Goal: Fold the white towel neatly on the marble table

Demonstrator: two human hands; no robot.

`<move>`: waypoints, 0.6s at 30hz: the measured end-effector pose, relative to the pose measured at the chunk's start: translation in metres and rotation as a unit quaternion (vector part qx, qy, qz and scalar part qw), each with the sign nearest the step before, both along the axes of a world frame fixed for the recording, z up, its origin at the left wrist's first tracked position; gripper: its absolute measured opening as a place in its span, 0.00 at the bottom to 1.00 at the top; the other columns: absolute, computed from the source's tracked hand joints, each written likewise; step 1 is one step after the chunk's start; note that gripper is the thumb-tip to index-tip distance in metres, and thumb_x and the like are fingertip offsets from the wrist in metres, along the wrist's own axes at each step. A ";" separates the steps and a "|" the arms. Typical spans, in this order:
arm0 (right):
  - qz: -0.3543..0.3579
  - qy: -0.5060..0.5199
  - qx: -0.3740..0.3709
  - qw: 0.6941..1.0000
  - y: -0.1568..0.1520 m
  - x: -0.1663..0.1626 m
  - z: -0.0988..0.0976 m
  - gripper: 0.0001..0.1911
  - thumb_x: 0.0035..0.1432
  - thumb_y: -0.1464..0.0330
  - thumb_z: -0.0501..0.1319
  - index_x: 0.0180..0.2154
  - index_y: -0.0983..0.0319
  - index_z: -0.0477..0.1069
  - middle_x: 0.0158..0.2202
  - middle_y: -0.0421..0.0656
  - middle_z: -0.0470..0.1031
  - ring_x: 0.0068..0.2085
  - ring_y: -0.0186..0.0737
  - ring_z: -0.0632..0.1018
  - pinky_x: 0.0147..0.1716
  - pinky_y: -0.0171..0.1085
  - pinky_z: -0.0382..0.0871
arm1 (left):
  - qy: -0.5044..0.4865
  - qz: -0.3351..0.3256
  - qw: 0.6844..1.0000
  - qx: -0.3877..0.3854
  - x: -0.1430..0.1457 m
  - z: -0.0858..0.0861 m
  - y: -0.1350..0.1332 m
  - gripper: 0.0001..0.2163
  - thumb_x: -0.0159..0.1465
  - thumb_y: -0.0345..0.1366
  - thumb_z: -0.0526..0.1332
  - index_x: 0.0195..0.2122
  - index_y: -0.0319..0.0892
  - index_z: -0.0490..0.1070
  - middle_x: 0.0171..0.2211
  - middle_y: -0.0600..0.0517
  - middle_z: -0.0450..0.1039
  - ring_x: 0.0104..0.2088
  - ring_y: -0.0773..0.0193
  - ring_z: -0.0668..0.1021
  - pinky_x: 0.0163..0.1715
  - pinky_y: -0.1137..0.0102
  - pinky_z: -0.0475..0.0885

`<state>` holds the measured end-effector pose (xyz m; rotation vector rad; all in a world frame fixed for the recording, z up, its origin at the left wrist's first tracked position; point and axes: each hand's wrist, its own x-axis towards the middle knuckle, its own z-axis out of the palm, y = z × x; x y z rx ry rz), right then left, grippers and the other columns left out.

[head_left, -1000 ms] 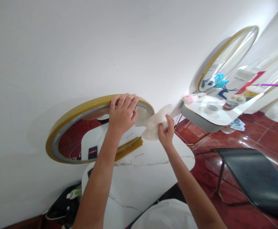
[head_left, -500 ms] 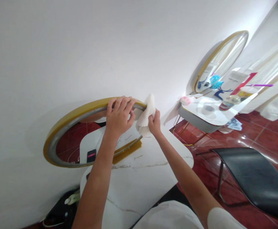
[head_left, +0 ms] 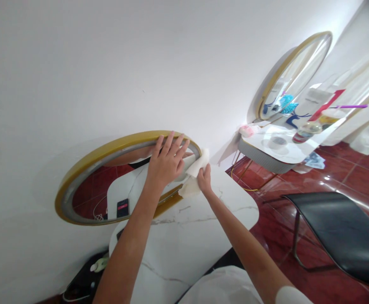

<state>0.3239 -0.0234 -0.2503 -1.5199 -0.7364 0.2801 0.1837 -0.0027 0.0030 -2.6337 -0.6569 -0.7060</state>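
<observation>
A round mirror with a gold frame [head_left: 86, 157] leans on the white wall above a white marble-patterned table [head_left: 187, 236]. My left hand [head_left: 167, 162] rests flat on the mirror's upper right part, fingers stretched out and apart. My right hand [head_left: 205, 179] is closed on a white cloth [head_left: 193, 177] and presses it against the mirror's right edge, just beside my left hand. A phone with a red screen [head_left: 123, 207] shows as a reflection in the mirror.
A black bench seat [head_left: 343, 236] stands on the red tiled floor at the right. Behind it a second table [head_left: 267, 158] carries bottles and small items under another gold-framed mirror [head_left: 294, 71]. A black bag and a green bottle [head_left: 100, 264] lie under the near table.
My right hand has carried the cloth from the mirror's top right rim down its right edge. My left hand's fingers have uncurled from the rim and now lie stretched out.
</observation>
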 end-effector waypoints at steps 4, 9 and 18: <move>-0.007 -0.024 0.066 0.997 -0.004 0.003 0.029 0.25 0.63 0.61 0.47 0.59 0.61 0.53 0.57 0.49 0.62 0.58 0.42 0.63 0.58 0.48 0.56 | 0.038 0.005 0.999 -0.001 0.010 -0.012 -0.004 0.26 0.61 0.31 0.52 0.63 0.45 0.55 0.65 0.51 0.51 0.66 0.54 0.50 0.64 0.51 0.47; 0.009 -0.098 0.123 0.988 -0.009 0.006 0.069 0.23 0.63 0.63 0.50 0.58 0.59 0.56 0.56 0.48 0.62 0.58 0.42 0.64 0.59 0.47 0.55 | 0.098 -0.017 0.995 -0.006 0.032 -0.022 -0.003 0.25 0.63 0.32 0.50 0.63 0.36 0.54 0.65 0.46 0.51 0.66 0.56 0.51 0.65 0.54 0.45; 0.043 0.016 -0.043 0.998 -0.019 -0.007 -0.019 0.23 0.56 0.63 0.52 0.52 0.64 0.62 0.47 0.51 0.71 0.49 0.46 0.71 0.51 0.48 0.64 | 0.142 -0.020 0.990 0.005 0.046 -0.047 0.000 0.25 0.63 0.32 0.51 0.62 0.37 0.57 0.64 0.48 0.52 0.66 0.56 0.48 0.65 0.55 0.44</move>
